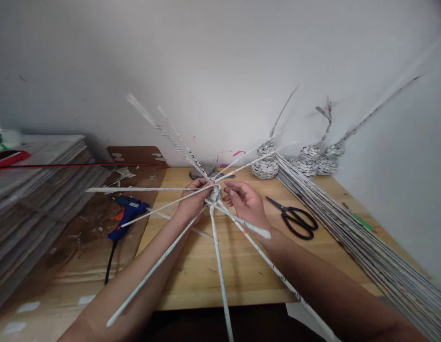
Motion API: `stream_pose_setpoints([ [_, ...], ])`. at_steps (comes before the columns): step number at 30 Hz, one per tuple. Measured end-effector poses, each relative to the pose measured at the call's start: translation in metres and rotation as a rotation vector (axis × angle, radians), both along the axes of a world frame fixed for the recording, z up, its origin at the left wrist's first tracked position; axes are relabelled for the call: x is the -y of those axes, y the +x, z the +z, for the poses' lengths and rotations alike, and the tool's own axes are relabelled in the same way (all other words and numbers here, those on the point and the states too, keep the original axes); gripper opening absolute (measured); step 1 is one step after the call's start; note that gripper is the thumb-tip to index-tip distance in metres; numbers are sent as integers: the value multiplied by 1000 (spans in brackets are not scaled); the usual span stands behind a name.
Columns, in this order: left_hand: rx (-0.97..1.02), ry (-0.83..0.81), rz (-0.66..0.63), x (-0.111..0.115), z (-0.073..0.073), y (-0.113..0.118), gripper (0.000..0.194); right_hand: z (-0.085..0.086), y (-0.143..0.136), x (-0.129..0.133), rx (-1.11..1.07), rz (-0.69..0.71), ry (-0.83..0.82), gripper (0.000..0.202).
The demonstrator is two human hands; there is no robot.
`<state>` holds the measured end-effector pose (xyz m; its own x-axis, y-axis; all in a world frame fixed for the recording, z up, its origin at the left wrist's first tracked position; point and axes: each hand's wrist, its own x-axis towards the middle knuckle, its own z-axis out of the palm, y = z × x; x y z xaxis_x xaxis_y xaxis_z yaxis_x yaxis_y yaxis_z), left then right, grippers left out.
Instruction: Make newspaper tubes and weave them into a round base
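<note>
Rolled newspaper tubes (217,251) spread like spokes from a small woven paper centre (215,194), held up above the wooden table. My left hand (196,194) grips this woven paper piece at its left side, with fingers and thumb closed at the hub. Just right of the hub is my right hand (244,195), its fingers loosely bent and apart, with no object visible between them. Some tubes cross in front of my forearms. Black-handled scissors (298,220) lie on the table to the right of my right hand.
A blue glue gun (128,216) lies on cardboard at left, beside stacked newspapers (45,199). A long bundle of paper tubes (349,232) runs along the right. Several woven paper gourd shapes, one nearest (264,166), stand by the wall. The wooden table (186,280) ends near my body.
</note>
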<state>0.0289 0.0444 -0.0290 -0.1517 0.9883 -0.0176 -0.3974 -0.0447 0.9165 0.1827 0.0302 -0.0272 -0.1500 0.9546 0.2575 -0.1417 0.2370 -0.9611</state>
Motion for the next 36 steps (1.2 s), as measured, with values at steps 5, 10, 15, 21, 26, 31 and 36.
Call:
stream_pose_setpoints([
  [5,41,33,109,1,1,8,28,-1,-2,4,89,146,48,41],
  [10,-80,3,199,9,1,15,26,4,-5,11,176,129,56,45],
  [15,-53,-30,184,13,2,18,32,-1,-12,12,269,89,134,49],
  [21,110,-13,61,12,4,19,37,5,-8,5,126,117,-38,34],
  [26,-18,19,84,15,8,24,40,12,-3,-8,9,45,-152,36],
  [31,-16,23,78,17,12,29,42,16,-1,-19,-11,47,-232,43],
  [36,-25,24,90,16,9,27,39,13,-2,-24,-80,105,-271,45],
])
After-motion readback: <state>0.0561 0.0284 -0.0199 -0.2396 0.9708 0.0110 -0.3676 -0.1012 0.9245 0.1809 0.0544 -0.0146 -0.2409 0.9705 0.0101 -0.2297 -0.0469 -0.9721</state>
